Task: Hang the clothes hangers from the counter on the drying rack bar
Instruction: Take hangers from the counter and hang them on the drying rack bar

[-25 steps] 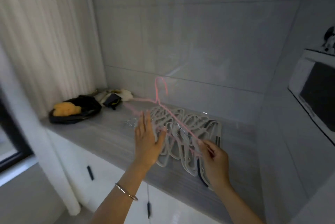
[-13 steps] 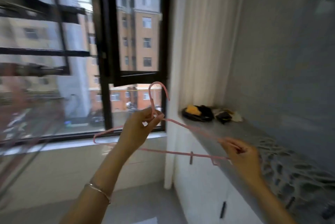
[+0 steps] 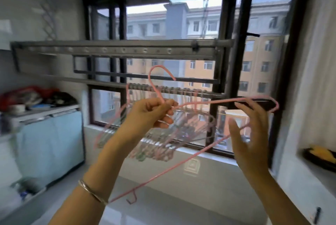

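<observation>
1. Head view: the left hand (image 3: 152, 113) has its fingers curled, pinching the pink hanger (image 3: 218, 102) just below its hook, probably to steer the hook.
2. The right hand (image 3: 249, 133) has its fingers spread wide at the hanger's right shoulder, probably steadying it; blur hides any contact.
3. The hook points up and the long axis runs crosswise. Just beyond the fingertips is the drying rack bar (image 3: 214, 95), crowded with hung hangers (image 3: 163, 133).

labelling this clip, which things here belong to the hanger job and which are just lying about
Job: pink hanger, left hand gripping it, right hand, drying rack bar, hangers already hung.
Lying about: black dish, blue-draped cabinet, clutter atop it.
</observation>
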### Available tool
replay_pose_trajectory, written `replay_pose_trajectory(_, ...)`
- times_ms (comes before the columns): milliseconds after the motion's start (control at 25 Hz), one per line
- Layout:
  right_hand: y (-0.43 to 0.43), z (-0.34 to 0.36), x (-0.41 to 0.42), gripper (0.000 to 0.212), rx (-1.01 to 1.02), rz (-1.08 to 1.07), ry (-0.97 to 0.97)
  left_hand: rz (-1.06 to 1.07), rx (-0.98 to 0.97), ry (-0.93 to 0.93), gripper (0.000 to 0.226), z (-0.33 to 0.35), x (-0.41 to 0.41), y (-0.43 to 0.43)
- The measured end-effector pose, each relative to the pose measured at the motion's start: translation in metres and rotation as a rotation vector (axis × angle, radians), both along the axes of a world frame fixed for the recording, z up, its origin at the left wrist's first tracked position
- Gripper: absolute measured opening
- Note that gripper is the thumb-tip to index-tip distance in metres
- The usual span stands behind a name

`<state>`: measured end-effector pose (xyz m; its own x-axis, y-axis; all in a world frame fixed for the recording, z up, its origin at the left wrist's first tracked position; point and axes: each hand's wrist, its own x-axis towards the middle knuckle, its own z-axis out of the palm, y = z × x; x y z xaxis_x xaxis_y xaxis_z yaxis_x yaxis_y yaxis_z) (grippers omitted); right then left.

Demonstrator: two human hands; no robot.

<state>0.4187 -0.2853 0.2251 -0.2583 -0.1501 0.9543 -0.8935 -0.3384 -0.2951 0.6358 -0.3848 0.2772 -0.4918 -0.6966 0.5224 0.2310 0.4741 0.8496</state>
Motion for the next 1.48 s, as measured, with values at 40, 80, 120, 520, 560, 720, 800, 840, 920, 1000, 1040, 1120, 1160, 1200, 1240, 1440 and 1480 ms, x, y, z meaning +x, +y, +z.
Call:
replay_pose_trajectory(40,-0.015,0.004,0.028,0.037,0.013,0.066,-0.021,0.028,0.02,0.012,0.017,0.001,0.024,-0.009)
replay_pose_trajectory(80,-0.032,0.005,0.055,0.035,0.025,0.109,-0.032,0.054,0.035,0.017,0.018,0.001,0.048,-0.02)
replay_pose_trajectory(120,-0.047,0.005,0.081,0.031,0.053,0.15,-0.04,0.072,0.046,0.016,0.019,0.0,0.07,-0.031)
replay_pose_trajectory(520,-0.191,0.027,0.294,0.018,0.654,0.86,-0.811,0.179,0.096,-0.072,0.023,-0.017,0.242,-0.12)
replay_pose_trajectory(560,-0.206,0.031,0.302,0.017,0.68,0.939,-0.892,0.188,0.114,-0.065,0.021,-0.017,0.249,-0.13)
replay_pose_trajectory(720,-0.264,0.044,0.319,0.014,0.755,1.132,-1.101,0.152,0.195,-0.066,0.02,-0.015,0.266,-0.162)
replay_pose_trajectory(800,-0.297,0.049,0.321,0.016,0.8,1.16,-1.129,0.085,0.206,-0.122,0.019,-0.016,0.271,-0.177)
replay_pose_trajectory(840,-0.312,0.051,0.32,0.017,0.815,1.164,-1.146,0.065,0.206,-0.156,0.018,-0.016,0.273,-0.185)
replay_pose_trajectory(920,-0.341,0.051,0.309,0.018,0.811,1.181,-1.187,0.044,0.197,-0.205,0.021,-0.019,0.273,-0.203)
replay_pose_trajectory(1000,-0.364,0.05,0.292,0.017,0.808,1.156,-1.183,0.044,0.191,-0.257,0.023,-0.024,0.268,-0.228)
replay_pose_trajectory(1040,-0.373,0.049,0.281,0.015,0.832,1.104,-1.114,0.051,0.196,-0.281,0.024,-0.027,0.262,-0.24)
replay_pose_trajectory(1120,-0.384,0.049,0.264,0.021,0.939,0.907,-0.875,0.08,0.213,-0.269,0.024,-0.034,0.244,-0.262)
replay_pose_trajectory(1160,-0.388,0.049,0.258,0.027,0.973,0.809,-0.759,0.098,0.218,-0.239,0.023,-0.036,0.232,-0.273)
replay_pose_trajectory(1200,-0.392,0.049,0.251,0.031,0.981,0.714,-0.658,0.116,0.216,-0.212,0.023,-0.038,0.22,-0.284)
replay_pose_trajectory(1240,-0.394,0.049,0.244,0.031,0.943,0.619,-0.561,0.128,0.206,-0.194,0.023,-0.039,0.207,-0.295)
replay_pose_trajectory(1440,-0.405,0.045,0.187,0.024,0.389,0.028,0.007,0.058,0.176,-0.106,0.019,-0.046,0.142,-0.35)
replay_pose_trajectory(1480,-0.409,0.046,0.174,0.027,0.401,-0.088,0.08,0.049,0.17,-0.099,0.018,-0.048,0.131,-0.36)
